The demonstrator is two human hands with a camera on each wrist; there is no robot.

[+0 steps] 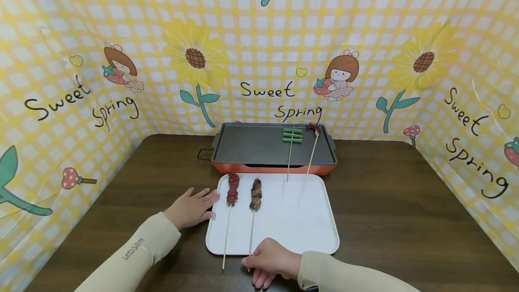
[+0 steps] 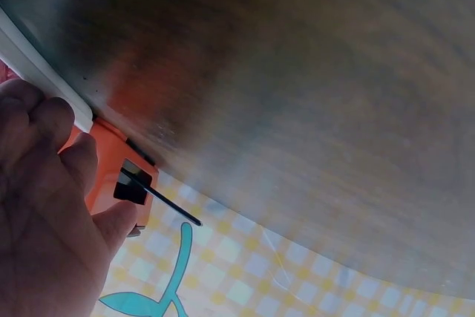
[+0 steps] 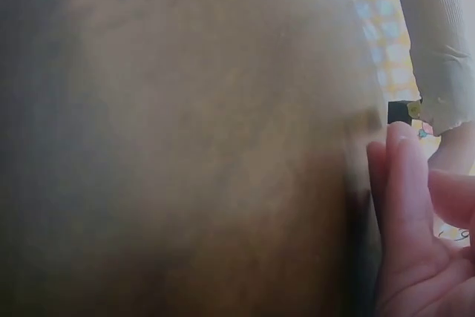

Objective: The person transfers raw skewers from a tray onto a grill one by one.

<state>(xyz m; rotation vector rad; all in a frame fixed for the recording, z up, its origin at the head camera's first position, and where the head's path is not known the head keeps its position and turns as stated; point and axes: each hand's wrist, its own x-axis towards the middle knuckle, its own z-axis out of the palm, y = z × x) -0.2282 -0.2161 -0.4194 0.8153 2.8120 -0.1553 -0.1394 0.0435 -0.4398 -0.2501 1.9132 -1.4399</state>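
On the white tray (image 1: 298, 224), a skewer of browned, dark-edged pieces (image 1: 256, 195) lies with its stick toward me. My right hand (image 1: 273, 260) pinches that stick's lower end, just past the tray's near edge. To its left is a skewer of red meat (image 1: 233, 190), its stick also overhanging the near rim. My left hand (image 1: 190, 208) rests with spread, fairly straight fingers against the tray's left rim; the left wrist view shows those fingers (image 2: 78, 161) beside the rim. In the right wrist view the fingers (image 3: 408, 191) show, but the stick does not.
Behind the tray stands an orange griddle (image 1: 247, 148) with a dark plate and a wire handle (image 1: 204, 153) on its left. A green vegetable skewer (image 1: 293, 135) and a dark red skewer (image 1: 314, 129) lie on its right, sticks reaching over the tray. Checked cloth (image 1: 259, 48) surrounds the wooden table (image 1: 389, 211).
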